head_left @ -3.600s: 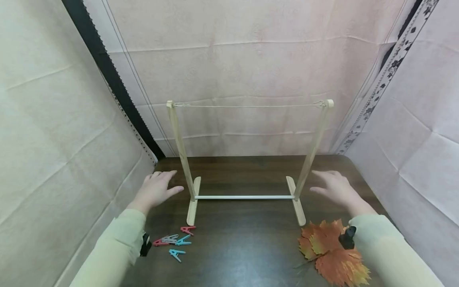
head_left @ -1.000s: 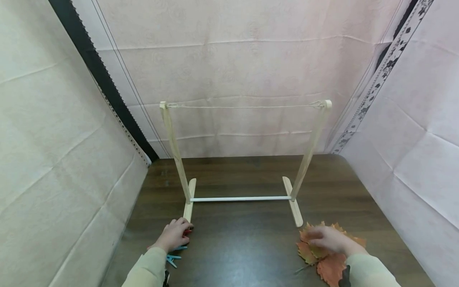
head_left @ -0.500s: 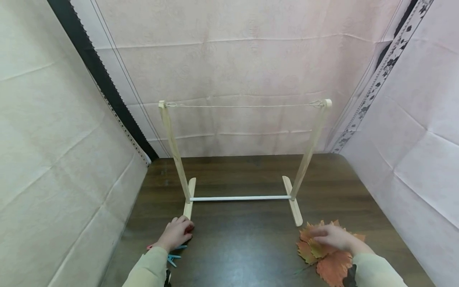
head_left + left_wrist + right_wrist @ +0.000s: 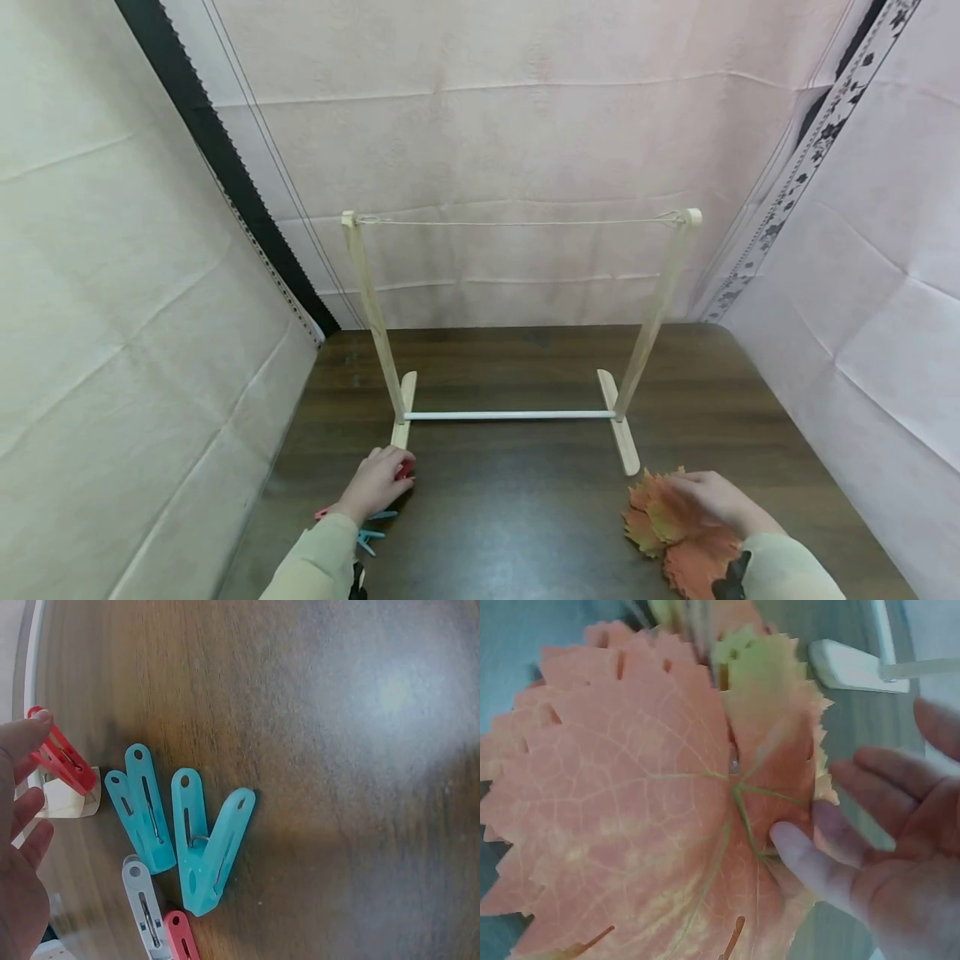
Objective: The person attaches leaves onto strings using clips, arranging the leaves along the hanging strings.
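My left hand (image 4: pixel 377 482) pinches a red clothespin (image 4: pixel 66 761) between thumb and fingers, held up just in front of the rack's left foot. Two blue clothespins (image 4: pixel 206 847), a grey clothespin (image 4: pixel 142 904) and a pinkish-red clothespin (image 4: pixel 180 934) lie on the table by that hand. At the right, my right hand (image 4: pixel 723 502) pinches the edge of an orange artificial leaf (image 4: pixel 630 795), its thumb on the upper face and the index finger at the leaf's edge. Other orange and yellow-green leaves (image 4: pixel 645 529) overlap beneath and beside it.
A wooden rack stands mid-table, with a left post (image 4: pixel 375 321), a right post (image 4: pixel 660 312), a white lower bar (image 4: pixel 510 415) and a thin string (image 4: pixel 517 223) between the post tops. Pale cloth (image 4: pixel 525 150) hangs behind and on both sides of the brown table (image 4: pixel 517 508).
Both hands have come down from beside the rack to the table. The left has picked up a red clothespin and moved slightly forward; the right has taken hold of a leaf edge.
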{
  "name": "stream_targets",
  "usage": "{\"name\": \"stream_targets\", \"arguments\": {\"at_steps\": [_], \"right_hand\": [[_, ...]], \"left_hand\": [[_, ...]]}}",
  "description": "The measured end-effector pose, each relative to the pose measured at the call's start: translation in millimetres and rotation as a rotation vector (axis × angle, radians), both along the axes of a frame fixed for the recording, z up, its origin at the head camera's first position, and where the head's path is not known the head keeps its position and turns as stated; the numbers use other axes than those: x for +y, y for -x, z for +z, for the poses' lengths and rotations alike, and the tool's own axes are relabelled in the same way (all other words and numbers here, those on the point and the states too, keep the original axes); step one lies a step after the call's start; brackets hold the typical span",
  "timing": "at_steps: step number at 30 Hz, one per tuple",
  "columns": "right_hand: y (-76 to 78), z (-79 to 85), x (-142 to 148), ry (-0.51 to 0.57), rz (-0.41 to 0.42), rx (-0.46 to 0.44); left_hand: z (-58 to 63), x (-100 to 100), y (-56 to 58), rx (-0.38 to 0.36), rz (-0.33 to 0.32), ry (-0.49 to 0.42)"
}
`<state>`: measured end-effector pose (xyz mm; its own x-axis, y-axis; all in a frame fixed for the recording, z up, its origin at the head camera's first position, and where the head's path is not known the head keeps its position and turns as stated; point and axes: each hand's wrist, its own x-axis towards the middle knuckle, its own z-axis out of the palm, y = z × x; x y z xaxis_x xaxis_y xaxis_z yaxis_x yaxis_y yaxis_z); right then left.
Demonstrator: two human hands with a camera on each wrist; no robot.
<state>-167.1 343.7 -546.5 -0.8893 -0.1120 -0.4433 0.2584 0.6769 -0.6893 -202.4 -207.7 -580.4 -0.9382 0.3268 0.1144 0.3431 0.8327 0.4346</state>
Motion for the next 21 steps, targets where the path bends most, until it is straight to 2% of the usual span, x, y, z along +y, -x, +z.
{"name": "stream_targets", "arguments": {"at_steps": [4,7,14,17,21], "right_hand": [[-2.0,-0.9,-2.1,0.1,-0.12,-0.067],[-2.8,-1.0,-2.5,0.09,-0.126,-0.047],[-5.2,5.1,-1.4,-0.14,0.072,0.176],[-8.2,9.8,-1.3,-0.139,0.16,0.236],[-12.5,11.2,1.4,-0.062,0.335,0.238]], "left_hand": [[1.0,3.0,-0.9,-0.016,0.022,-0.016],[0.9,4.5,-1.3,-0.008,0.028,-0.023],[3.3,8.1,-0.4,0.016,0.018,-0.041],[5.0,8.9,0.2,0.023,0.021,-0.039],[6.3,9.4,0.6,0.023,0.032,-0.037]]}}
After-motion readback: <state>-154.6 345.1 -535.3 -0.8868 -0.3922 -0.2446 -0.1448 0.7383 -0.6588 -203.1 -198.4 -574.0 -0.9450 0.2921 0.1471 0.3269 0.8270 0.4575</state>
